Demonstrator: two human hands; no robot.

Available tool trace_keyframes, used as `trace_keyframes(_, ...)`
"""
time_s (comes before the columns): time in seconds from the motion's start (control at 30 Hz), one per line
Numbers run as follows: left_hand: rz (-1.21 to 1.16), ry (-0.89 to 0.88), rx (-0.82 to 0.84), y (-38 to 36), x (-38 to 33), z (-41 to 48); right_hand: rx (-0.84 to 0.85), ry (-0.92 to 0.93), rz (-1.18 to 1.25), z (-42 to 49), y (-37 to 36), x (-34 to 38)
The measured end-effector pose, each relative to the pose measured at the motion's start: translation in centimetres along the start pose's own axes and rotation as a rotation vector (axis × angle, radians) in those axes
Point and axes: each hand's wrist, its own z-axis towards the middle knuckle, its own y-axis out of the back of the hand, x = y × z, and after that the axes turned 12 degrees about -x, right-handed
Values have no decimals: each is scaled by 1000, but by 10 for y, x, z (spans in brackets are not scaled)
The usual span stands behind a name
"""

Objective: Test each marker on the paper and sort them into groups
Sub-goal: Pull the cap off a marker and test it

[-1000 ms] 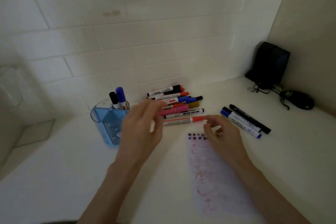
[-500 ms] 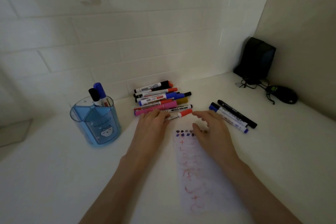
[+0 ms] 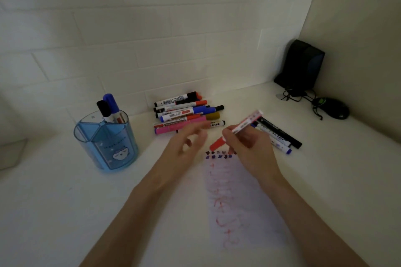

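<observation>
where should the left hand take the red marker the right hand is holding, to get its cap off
Pinch the red cap, the end sticking out below-left of the right hand. Come from the left, where the left hand hovers open. The red marker tilts with its cap down-left over the paper, so pull along that line.
</observation>
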Motion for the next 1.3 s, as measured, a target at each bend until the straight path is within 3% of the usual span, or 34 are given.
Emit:
trace_keyframes(0.07, 122, -41, 91, -6, -1, -8, 33, -96, 151, -2, 2, 4)
trace_keyframes(0.2, 362, -172, 107, -20, -1, -4, 86, -101, 106, -4, 2, 8)
trace_keyframes(0.4, 140, -76, 207, -21, -7, -2, 130, -89, 117, 0, 9, 7)
trace_keyframes(0.6, -50, 88, 102, 25, 17, -15, -325, -216, 351, 30, 60, 0)
trace_keyframes(0.77, 175, -42, 154, -3, 13, -17, -195, -209, 150, 21, 47, -9)
trace_keyframes(1.0, 571, -436, 234, -33, 14, -14, -201, -180, -95, 9, 24, -23)
trace_keyframes(1.3, 624, -482, 212, -35, 17, -17, -218, -34, -216, 5, 13, -29)
